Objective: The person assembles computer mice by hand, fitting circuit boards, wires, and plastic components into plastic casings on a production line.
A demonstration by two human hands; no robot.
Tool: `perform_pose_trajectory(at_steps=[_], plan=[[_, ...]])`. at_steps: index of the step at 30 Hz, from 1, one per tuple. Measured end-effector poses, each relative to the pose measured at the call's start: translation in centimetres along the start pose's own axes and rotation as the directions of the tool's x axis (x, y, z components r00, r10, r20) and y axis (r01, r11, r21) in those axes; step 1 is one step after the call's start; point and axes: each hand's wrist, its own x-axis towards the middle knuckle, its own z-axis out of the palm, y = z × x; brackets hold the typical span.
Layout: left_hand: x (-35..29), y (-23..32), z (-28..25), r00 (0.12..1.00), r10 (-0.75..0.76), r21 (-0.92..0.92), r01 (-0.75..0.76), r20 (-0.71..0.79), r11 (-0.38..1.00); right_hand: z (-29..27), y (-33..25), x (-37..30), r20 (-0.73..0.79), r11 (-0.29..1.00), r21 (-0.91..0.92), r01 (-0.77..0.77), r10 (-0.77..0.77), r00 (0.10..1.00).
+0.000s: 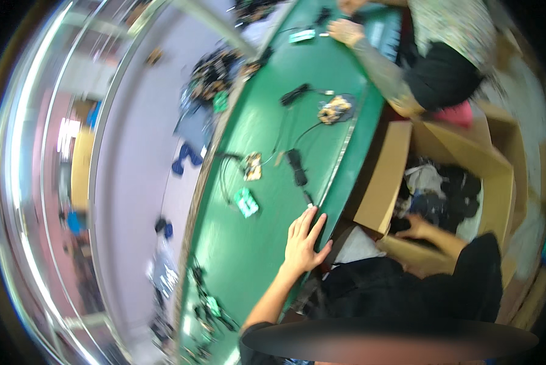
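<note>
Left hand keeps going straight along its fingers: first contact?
Likely the black cable's plug, just ahead of the left hand on the green work surface. Whether they already touch is unclear.

The green bench (274,237) runs diagonally. At its right edge lies the left hand (305,242), palm down, fingers spread, fingertips just beside a plug (310,199). On the bench are a bundled black cable (296,167) and a green piece (246,202). Right of the bench, an open cardboard box (377,188) holds dark items (449,188); the right hand (414,227) reaches in, its grip unclear. A co-worker's hand (346,31) is at the bench's far end.
</note>
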Motion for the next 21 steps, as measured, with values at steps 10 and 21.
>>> perform_pose_trajectory(at_steps=[10, 21], plan=[[0.8, -1.1, 4.0, 0.946, 0.136, -0.096, -0.171, -0.296, 0.981, -0.6, 8.5, 9.5, -0.227, 0.982, -0.178, 0.069, -0.109, 0.968], [-3.7, 3.6, 4.6, 0.776, -0.373, -0.473, 0.111, -0.508, 0.874, -5.6, 13.5, 4.7, -0.522, 0.935, -0.344, 0.084, -0.265, 0.811]])
